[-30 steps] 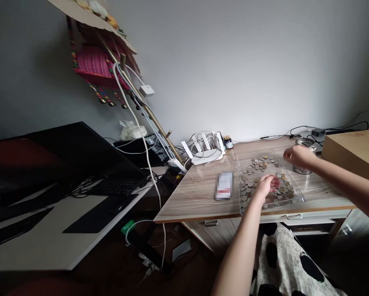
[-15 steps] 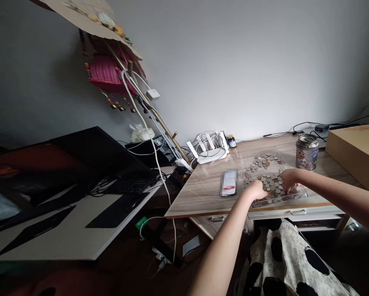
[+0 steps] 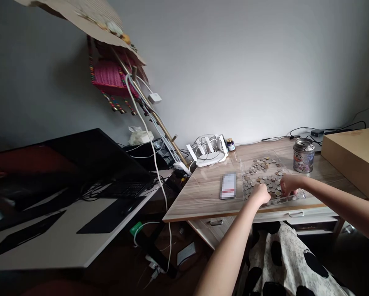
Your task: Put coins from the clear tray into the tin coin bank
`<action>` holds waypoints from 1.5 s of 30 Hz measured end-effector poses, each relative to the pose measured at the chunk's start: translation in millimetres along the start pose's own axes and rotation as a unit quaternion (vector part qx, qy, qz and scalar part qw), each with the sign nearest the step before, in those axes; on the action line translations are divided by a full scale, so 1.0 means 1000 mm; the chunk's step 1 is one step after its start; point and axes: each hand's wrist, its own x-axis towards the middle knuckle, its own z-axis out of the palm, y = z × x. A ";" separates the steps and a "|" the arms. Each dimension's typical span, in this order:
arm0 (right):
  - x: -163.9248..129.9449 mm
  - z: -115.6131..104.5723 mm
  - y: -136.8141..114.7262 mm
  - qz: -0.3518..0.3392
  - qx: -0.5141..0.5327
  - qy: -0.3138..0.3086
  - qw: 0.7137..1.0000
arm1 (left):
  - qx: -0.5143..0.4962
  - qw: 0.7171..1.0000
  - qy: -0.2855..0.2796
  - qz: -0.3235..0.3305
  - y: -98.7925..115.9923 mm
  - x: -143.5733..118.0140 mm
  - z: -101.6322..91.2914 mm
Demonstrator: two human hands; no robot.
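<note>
Many loose coins [image 3: 260, 163] lie spread in a shallow clear plastic tray [image 3: 242, 164] near the table's front edge. My left hand [image 3: 261, 194] is over the front left part of the tray, its fingers curled down among the coins. To its right, my right hand [image 3: 289, 184] reaches down to the coins with fingers bent and drawn together. Whatever the fingertips of either hand hold is hidden or too small to make out. A round metal tin [image 3: 303, 156] with a printed label stands upright behind my right hand.
A phone [image 3: 228, 186] lies left of the tray. Behind it are a white router [image 3: 211, 158] and a small dark jar [image 3: 230, 144]. A cardboard box [image 3: 353, 154] sits at the right. Cables [image 3: 158, 160] hang beside a pole, left of the table [image 3: 199, 193].
The view has shifted slightly. My left hand's fingers have curled in more, and my right hand's fingers have drawn together over the coins.
</note>
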 end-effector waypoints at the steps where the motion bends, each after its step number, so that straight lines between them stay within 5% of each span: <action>1: 0.000 0.002 0.000 -0.013 0.007 0.006 1.000 | -0.003 1.000 0.005 0.002 -0.001 0.000 0.001; 12: 0.009 0.012 -0.004 -0.120 0.107 -0.022 0.987 | -0.034 0.993 -0.110 0.029 -0.013 0.014 0.012; 21: 0.013 0.011 0.006 -0.159 0.217 -0.083 0.960 | -0.145 0.967 -0.210 -0.003 -0.012 0.014 0.002; 24: 0.013 0.011 0.013 -0.165 0.267 -0.094 0.945 | -0.117 0.977 -0.176 0.020 -0.010 0.014 0.001; 27: 0.014 0.009 0.018 -0.135 0.320 -0.014 0.938 | -0.153 0.980 -0.130 0.011 -0.012 0.014 0.004; 29: 0.016 0.006 0.020 -0.106 0.360 0.066 0.924 | -0.289 0.950 -0.118 -0.029 -0.015 0.015 0.005; 32: 0.017 -0.002 0.022 -0.093 0.422 0.121 0.894 | -0.489 0.866 -0.080 -0.073 -0.021 0.018 0.005; 36: 0.018 -0.015 0.017 -0.118 0.500 0.119 0.850 | -0.625 0.777 -0.011 -0.077 -0.018 0.026 0.003; 42: 0.035 -0.023 -0.014 -0.169 0.651 0.105 0.732 | -0.759 0.637 0.071 -0.111 0.007 0.042 0.011; 45: 0.043 -0.019 -0.027 -0.183 0.640 0.111 0.737 | -0.790 0.595 0.074 -0.123 0.014 0.047 0.016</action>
